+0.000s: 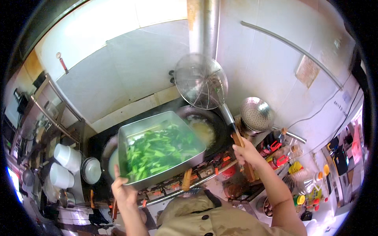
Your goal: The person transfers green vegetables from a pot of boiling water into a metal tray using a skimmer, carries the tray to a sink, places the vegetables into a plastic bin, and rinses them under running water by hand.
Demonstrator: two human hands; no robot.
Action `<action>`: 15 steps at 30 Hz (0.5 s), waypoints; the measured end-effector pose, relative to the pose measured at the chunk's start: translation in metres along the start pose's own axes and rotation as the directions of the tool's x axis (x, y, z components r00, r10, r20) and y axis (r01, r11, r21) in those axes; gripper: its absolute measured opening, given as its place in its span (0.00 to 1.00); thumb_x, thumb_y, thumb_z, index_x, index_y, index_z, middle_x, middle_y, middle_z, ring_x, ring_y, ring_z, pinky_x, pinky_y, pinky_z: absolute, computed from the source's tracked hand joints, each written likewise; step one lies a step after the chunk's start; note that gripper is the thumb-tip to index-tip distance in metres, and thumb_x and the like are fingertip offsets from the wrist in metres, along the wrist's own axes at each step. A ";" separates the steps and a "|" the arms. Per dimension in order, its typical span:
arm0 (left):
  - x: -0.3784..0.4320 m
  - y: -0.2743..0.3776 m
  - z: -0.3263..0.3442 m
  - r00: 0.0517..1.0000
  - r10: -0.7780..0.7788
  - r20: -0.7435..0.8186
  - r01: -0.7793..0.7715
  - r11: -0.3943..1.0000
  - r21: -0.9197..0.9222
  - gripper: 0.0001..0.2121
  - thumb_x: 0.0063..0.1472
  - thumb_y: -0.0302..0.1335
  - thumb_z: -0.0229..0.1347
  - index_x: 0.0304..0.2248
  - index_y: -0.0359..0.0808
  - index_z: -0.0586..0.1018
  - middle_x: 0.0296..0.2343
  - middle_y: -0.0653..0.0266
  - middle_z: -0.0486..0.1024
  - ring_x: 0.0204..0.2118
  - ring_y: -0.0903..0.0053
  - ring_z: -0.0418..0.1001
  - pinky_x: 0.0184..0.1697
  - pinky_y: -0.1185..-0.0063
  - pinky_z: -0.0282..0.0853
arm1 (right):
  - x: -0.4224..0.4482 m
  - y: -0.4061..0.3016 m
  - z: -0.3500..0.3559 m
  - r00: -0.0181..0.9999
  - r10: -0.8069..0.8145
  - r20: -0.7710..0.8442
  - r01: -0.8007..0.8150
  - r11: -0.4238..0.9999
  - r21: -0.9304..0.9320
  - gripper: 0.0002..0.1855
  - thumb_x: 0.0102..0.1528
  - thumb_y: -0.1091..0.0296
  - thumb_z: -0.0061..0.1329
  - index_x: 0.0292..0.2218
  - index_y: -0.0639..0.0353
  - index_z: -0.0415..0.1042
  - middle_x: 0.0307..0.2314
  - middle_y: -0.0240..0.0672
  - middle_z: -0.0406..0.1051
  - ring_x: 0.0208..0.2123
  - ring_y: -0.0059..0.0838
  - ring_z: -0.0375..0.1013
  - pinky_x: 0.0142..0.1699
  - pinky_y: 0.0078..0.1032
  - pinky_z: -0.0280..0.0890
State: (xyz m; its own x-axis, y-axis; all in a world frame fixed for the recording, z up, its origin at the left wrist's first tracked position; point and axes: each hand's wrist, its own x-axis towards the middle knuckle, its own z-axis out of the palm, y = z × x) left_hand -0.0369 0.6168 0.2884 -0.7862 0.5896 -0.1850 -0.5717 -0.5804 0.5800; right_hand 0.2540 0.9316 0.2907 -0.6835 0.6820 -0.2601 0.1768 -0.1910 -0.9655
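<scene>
My left hand [125, 188] grips the near left corner of a deep rectangular metal pan [165, 176], which is tilted and holds cut green leafy vegetables [162, 147]. In my right hand [248, 152] is the wooden handle of a large wire-mesh skimmer [200, 81], its round basket raised above the far side of the stove. A dark wok [220, 126] with bubbling yellowish liquid [203, 132] lies behind and to the right of the pan. Another wok [108, 150] with pale liquid shows partly beneath the pan's left side.
A perforated metal strainer [257, 113] rests at the stove's right. Bottles [279, 160] crowd the lower right. At left, white bowls [68, 157] stand by a metal rack [56, 115]. A rail [203, 178] runs along the stove's front, and a wooden handle [186, 180] projects over it.
</scene>
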 end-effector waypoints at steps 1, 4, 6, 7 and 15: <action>-0.001 0.002 -0.007 0.999 0.034 -0.014 -0.033 0.999 0.022 0.40 0.39 0.18 0.44 0.58 0.39 0.53 0.48 0.54 0.63 0.47 0.60 0.64 0.51 0.62 0.61 | 0.014 0.004 -0.007 0.997 0.049 -0.059 -0.052 0.997 -0.057 0.18 0.55 0.69 0.45 0.45 0.59 0.56 0.15 0.27 0.57 0.12 0.18 0.57 0.16 0.19 0.55; -0.014 0.010 -0.013 0.996 0.039 -0.077 -0.037 0.999 0.037 0.35 0.39 0.21 0.45 0.54 0.36 0.62 0.47 0.55 0.65 0.48 0.60 0.63 0.53 0.63 0.59 | 0.067 0.054 -0.052 0.986 0.117 -0.118 -0.135 0.977 -0.165 0.24 0.54 0.67 0.46 0.51 0.59 0.56 0.22 0.36 0.66 0.18 0.27 0.68 0.23 0.25 0.64; -0.025 0.018 -0.012 0.999 0.019 -0.031 -0.018 0.999 0.043 0.34 0.38 0.24 0.46 0.52 0.34 0.64 0.47 0.54 0.66 0.48 0.59 0.63 0.53 0.63 0.58 | 0.094 0.088 -0.075 0.969 -0.152 -0.193 0.012 0.813 -0.582 0.27 0.53 0.65 0.47 0.53 0.58 0.55 0.31 0.45 0.68 0.30 0.38 0.70 0.35 0.30 0.65; -0.026 0.021 -0.021 0.997 0.029 -0.077 -0.027 0.999 0.027 0.33 0.38 0.25 0.46 0.51 0.33 0.66 0.46 0.53 0.66 0.48 0.59 0.63 0.53 0.63 0.58 | 0.100 0.096 -0.085 0.967 -0.175 -0.184 0.007 0.743 -0.669 0.28 0.53 0.65 0.47 0.53 0.58 0.55 0.35 0.47 0.68 0.34 0.41 0.69 0.38 0.31 0.64; -0.055 0.044 -0.017 0.975 0.135 -0.178 -0.120 0.988 0.096 0.28 0.40 0.24 0.47 0.46 0.26 0.65 0.41 0.50 0.68 0.45 0.58 0.64 0.52 0.61 0.59 | 0.098 0.111 -0.071 0.830 0.503 0.242 -0.512 0.859 -0.031 0.10 0.57 0.65 0.44 0.39 0.55 0.60 0.20 0.32 0.61 0.14 0.21 0.59 0.18 0.22 0.58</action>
State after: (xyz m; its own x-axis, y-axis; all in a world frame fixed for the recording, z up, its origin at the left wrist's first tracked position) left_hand -0.0223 0.5489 0.3103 -0.8854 0.3963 -0.2430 -0.4484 -0.5900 0.6715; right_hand 0.2569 1.0274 0.1573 -0.6497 0.2987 -0.6990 0.5232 -0.4914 -0.6963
